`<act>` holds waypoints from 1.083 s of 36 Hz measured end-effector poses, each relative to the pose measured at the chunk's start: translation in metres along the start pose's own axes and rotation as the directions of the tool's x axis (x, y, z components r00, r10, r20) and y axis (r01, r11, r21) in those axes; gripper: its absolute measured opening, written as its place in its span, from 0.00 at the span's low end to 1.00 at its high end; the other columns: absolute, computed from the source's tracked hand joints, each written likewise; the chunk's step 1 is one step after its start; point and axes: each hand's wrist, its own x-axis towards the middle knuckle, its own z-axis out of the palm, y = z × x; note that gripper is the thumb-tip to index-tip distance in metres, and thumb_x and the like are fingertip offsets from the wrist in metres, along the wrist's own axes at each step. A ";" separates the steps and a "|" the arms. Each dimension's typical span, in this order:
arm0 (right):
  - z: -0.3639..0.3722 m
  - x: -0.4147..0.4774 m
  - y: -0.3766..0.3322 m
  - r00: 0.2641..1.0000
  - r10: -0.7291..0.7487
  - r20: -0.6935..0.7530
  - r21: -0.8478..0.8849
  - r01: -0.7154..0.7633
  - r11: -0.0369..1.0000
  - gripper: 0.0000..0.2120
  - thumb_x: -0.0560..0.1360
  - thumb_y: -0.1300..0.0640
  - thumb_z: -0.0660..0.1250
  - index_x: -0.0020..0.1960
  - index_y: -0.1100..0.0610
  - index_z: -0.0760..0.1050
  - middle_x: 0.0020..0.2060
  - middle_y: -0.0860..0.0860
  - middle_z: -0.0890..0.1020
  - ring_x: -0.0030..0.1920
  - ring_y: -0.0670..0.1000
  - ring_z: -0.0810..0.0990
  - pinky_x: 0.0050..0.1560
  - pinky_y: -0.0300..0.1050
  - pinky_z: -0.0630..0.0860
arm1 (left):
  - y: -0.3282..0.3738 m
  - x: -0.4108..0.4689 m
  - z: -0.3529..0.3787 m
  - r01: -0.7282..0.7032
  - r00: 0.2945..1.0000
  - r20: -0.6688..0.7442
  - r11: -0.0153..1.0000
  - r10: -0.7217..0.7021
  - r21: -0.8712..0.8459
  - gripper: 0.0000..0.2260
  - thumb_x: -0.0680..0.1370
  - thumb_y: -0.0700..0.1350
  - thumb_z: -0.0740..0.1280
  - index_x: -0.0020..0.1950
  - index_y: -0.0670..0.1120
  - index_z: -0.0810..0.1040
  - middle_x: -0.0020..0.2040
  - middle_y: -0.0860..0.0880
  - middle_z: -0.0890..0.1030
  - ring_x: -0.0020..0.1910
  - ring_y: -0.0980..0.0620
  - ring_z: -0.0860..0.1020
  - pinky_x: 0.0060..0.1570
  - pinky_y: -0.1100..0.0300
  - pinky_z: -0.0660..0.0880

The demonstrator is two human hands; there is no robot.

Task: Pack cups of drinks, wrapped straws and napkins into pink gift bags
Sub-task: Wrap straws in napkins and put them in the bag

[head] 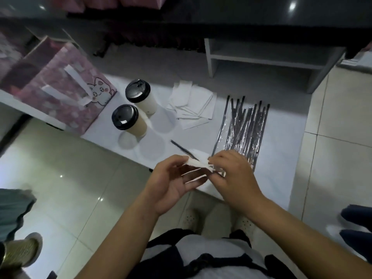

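Observation:
My left hand (171,182) holds folded white napkins (198,163) and a wrapped black straw (184,150) that sticks out to the upper left. My right hand (233,174) pinches the right end of the same bundle. Both hover over the front edge of the white table (281,158). A pile of wrapped straws (243,127) lies just beyond my right hand. Loose napkins (193,105) lie behind it. Two cups with black lids, one (138,95) behind the other (126,119), stand left of the napkins. A pink gift bag (60,87) with a cat print stands open at the left.
A white low shelf unit (261,55) stands behind the table on the right. A dark counter (201,21) runs across the back, with more pink bags at its top. Other people's feet show at the lower left (22,250) and right edge (354,224).

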 end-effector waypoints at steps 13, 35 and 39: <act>0.114 0.065 -0.134 0.947 0.171 0.270 0.511 -0.292 0.809 0.07 0.74 0.64 0.73 0.45 0.53 0.86 0.39 0.50 0.87 0.40 0.45 0.84 0.41 0.38 0.79 | 0.086 -0.043 -0.155 -0.407 0.900 -0.010 0.847 0.436 0.341 0.08 0.71 0.44 0.75 0.49 0.48 0.86 0.50 0.44 0.86 0.52 0.47 0.83 0.56 0.52 0.79; 0.229 0.281 -0.357 0.878 -0.276 0.392 0.323 0.149 0.934 0.05 0.70 0.55 0.74 0.44 0.47 0.85 0.41 0.46 0.86 0.41 0.48 0.84 0.40 0.40 0.81 | 0.340 -0.106 -0.334 -0.763 0.592 0.223 0.448 0.775 0.466 0.18 0.71 0.43 0.78 0.59 0.48 0.80 0.55 0.46 0.84 0.58 0.47 0.82 0.60 0.49 0.79; 0.228 0.345 -0.384 0.867 -0.461 0.189 0.284 0.401 0.871 0.06 0.68 0.53 0.74 0.45 0.48 0.84 0.41 0.53 0.85 0.41 0.66 0.80 0.41 0.60 0.76 | 0.422 -0.091 -0.359 -0.764 0.450 0.267 0.214 0.852 0.608 0.14 0.74 0.42 0.74 0.59 0.49 0.80 0.53 0.52 0.84 0.57 0.52 0.82 0.60 0.54 0.78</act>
